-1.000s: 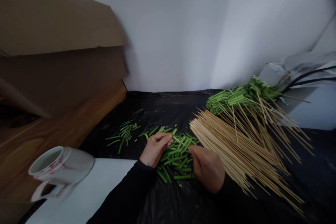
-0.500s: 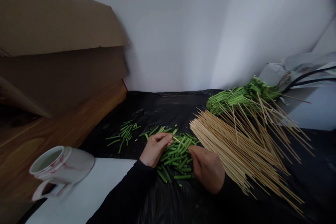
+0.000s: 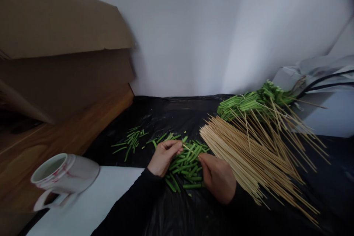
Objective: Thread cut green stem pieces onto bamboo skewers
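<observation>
Over a heap of cut green bean pieces (image 3: 184, 167), my left hand (image 3: 163, 155) pinches one short bean piece (image 3: 184, 139) between thumb and fingertips. My right hand (image 3: 219, 177) is closed on a thin bamboo skewer (image 3: 189, 149), whose far end reaches to the pinched piece. Whether the tip is inside the piece is too small to tell. To the right of my right hand lies a large spread of bare bamboo skewers (image 3: 249, 155). Behind them, skewers loaded with green beans (image 3: 243, 105) are stacked.
A smaller scatter of bean pieces (image 3: 132, 140) lies to the left on the black plastic sheet (image 3: 177, 108). A white mug (image 3: 74, 173) stands on a white board (image 3: 110, 188) at the front left. A cardboard box (image 3: 63, 25) is at the left; a white wall (image 3: 179, 44) rises behind.
Both hands stay almost in place over the heap. My left hand has shifted very slightly right, towards the right hand.
</observation>
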The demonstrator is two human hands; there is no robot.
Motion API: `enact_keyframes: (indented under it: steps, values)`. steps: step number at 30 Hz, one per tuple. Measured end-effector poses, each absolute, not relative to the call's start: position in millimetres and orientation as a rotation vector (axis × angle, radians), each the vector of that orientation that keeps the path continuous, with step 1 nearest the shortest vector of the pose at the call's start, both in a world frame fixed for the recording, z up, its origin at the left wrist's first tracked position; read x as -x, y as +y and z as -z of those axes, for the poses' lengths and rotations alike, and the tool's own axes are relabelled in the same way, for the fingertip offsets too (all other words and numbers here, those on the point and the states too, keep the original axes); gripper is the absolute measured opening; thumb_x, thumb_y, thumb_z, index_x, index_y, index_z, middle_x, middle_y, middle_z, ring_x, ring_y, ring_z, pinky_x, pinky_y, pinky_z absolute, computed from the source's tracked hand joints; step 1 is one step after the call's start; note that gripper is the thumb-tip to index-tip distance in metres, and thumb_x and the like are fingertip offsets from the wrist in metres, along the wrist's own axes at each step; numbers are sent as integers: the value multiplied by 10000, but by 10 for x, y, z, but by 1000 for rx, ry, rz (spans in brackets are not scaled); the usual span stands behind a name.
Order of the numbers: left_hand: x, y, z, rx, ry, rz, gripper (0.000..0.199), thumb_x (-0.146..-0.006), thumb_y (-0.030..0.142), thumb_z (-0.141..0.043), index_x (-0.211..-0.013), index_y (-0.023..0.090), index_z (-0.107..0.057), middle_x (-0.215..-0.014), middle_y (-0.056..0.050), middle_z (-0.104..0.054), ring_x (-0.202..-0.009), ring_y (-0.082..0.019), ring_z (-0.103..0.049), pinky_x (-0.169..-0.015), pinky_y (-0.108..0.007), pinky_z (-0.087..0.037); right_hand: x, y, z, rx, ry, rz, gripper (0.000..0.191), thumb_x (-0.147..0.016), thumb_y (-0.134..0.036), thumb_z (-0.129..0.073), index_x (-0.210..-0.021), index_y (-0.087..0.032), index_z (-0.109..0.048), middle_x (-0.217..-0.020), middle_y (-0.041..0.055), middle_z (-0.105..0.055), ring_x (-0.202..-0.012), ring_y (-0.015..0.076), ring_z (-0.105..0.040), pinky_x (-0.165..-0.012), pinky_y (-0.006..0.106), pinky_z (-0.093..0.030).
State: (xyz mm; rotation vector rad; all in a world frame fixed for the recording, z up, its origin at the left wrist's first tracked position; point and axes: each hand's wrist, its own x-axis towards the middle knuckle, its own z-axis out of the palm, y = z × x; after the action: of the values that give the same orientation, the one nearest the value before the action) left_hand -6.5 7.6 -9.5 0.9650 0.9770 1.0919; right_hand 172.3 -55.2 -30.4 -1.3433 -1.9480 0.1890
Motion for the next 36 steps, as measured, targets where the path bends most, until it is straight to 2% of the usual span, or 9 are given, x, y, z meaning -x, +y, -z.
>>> enact_keyframes:
  steps: [16,22,27,36]
  values:
    - [51,51,48,-1056,1018,-1092,230,-656,341,-795,-705,123,-739,-648,-48,-649,-603,-129,-524,-648,-275,-392,-1724,-556,307,1342,-1955,-185,232,-902,-113,-377,-780,-186,-561,-705,22,-612,-671,147,-576,-634,260,-334]
    - [48,40,57,-1061,1033,-1083,222,-668,342,-787,-729,133,-745,-651,-38,-657,-608,-124,-530,-648,-262,-400,-1714,-563,304,1345,-1952,-185,238,-908,-119,-370,-761,-185,-545,-688,21,-594,-662,149,-573,-625,264,-325]
    - [0,-6,42,-1186,1057,-1041,219,-678,350,-774,-662,135,-733,-627,-32,-650,-614,-134,-537,-638,-260,-408,-1697,-560,280,1342,-1958,-193,247,-911,-126,-367,-739,-191,-533,-672,16,-588,-639,146,-568,-618,266,-333]
    - [-8,-30,-8,-1162,1032,-1056,218,-680,363,-770,-686,147,-741,-660,-35,-652,-619,-138,-526,-639,-265,-398,-1679,-554,226,1296,-1935,-211,254,-920,-134,-356,-783,-188,-563,-712,26,-620,-682,147,-594,-649,254,-367]
